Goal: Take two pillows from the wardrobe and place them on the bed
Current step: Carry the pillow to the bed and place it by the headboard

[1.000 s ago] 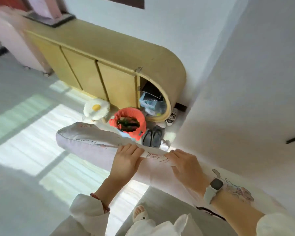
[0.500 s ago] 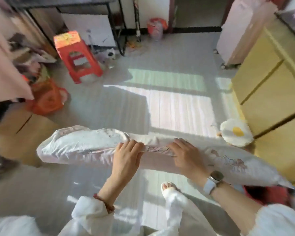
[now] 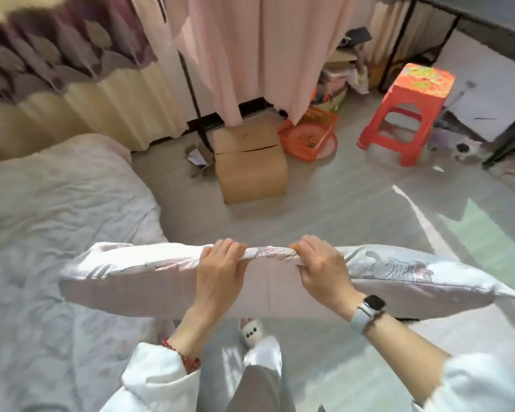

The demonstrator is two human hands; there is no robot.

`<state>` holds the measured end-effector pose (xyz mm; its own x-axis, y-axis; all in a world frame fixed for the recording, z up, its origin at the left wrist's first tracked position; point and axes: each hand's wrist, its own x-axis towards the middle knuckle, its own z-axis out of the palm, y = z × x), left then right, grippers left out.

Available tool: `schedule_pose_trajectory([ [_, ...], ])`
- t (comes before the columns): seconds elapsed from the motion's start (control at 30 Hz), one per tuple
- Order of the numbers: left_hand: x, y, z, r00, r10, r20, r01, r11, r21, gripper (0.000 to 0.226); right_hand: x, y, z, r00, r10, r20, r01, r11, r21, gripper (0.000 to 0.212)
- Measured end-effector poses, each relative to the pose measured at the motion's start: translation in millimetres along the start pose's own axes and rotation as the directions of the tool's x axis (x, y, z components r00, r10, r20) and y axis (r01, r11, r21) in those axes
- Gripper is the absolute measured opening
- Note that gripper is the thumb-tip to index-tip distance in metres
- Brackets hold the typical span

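The person is holding a long pale pink pillow (image 3: 137,278) w/ both hands, out in front of the body, up in the air. The left hand (image 3: 220,272) is gripping the top edge near the middle, fingers curled over the far side & thumb on the near side, so it's closed tight on the pillow. The right hand (image 3: 321,269) is doing the same just beside it, fingers bent over the edge & pinching the cloth. A bit of bunched cloth is showing btwn the two hands. The pillow is lying sideways, long side going left to right, w/ a bunny drawing (image 3: 396,267) on the right part. Its left end is hanging over the edge of the bed (image 3: 57,203), not touching it as far as I can tell; its right end is sticking out over the floor (image 3: 354,209). The bed is on the left, w/ a wrinkly pale sheet. A watch (image 3: 369,307) is sitting on the right wrist & a red bead band (image 3: 182,352) on the left. White sleeves are covering both arms. Farther off, a cardboard box (image 3: 250,165) is sitting on the floor near the bed, a red stool (image 3: 405,111) is standing to the right, & an orange basket (image 3: 309,135) is lying btwn them. Pink curtains (image 3: 244,55) are hanging behind the box.
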<state>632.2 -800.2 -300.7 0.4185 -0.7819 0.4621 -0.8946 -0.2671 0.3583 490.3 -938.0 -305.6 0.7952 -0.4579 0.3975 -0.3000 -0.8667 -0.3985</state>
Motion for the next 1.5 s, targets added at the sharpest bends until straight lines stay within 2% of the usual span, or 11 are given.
schedule_pose_trajectory([
  [0.1,45,-69,-12,0.992,-0.105,-0.073,0.110,0.992,0.067,0.040,92,-9,46,0.993,-0.115,0.038,0.112,0.992,0.063,0.029],
  [0.2,92,-135,-28,0.980,-0.146,-0.132,0.164,0.977,0.136,0.032,184,-21,86,0.980,-0.188,0.066,0.180,0.978,0.105,0.027],
  [0.3,134,-190,-42,0.958,-0.218,-0.189,0.253,0.948,0.192,0.004,267,-34,114,0.954,-0.291,0.078,0.277,0.949,0.151,0.028],
  [0.4,177,-241,-52,0.934,-0.269,-0.235,0.322,0.918,0.231,0.014,344,-46,142,0.934,-0.351,0.070,0.338,0.929,0.148,0.023],
  [0.6,273,-361,-57,0.898,-0.310,-0.312,0.391,0.888,0.243,0.012,499,-58,216,0.889,-0.456,0.049,0.436,0.873,0.218,0.021],
  [0.7,326,-429,-58,0.883,-0.320,-0.342,0.420,0.864,0.276,0.033,582,-64,256,0.871,-0.486,0.079,0.455,0.856,0.246,0.017],
  [0.77,357,-473,-60,0.872,-0.337,-0.355,0.447,0.844,0.297,0.047,635,-71,283,0.860,-0.498,0.109,0.453,0.844,0.287,0.028],
  [0.93,414,-574,-86,0.829,-0.385,-0.406,0.526,0.783,0.332,0.020,754,-116,341,0.813,-0.561,0.157,0.476,0.795,0.376,0.030],
  [1.03,437,-641,-108,0.790,-0.413,-0.453,0.583,0.734,0.347,0.018,819,-152,385,0.788,-0.583,0.197,0.477,0.781,0.402,0.027],
  [1.27,479,-803,-161,0.698,-0.469,-0.541,0.693,0.631,0.349,0.030,959,-250,494,0.730,-0.653,0.204,0.508,0.717,0.477,0.017],
  [1.5,506,-927,-200,0.580,-0.536,-0.613,0.801,0.512,0.310,0.022,1061,-333,578,0.616,-0.741,0.267,0.538,0.643,0.545,0.009],
])
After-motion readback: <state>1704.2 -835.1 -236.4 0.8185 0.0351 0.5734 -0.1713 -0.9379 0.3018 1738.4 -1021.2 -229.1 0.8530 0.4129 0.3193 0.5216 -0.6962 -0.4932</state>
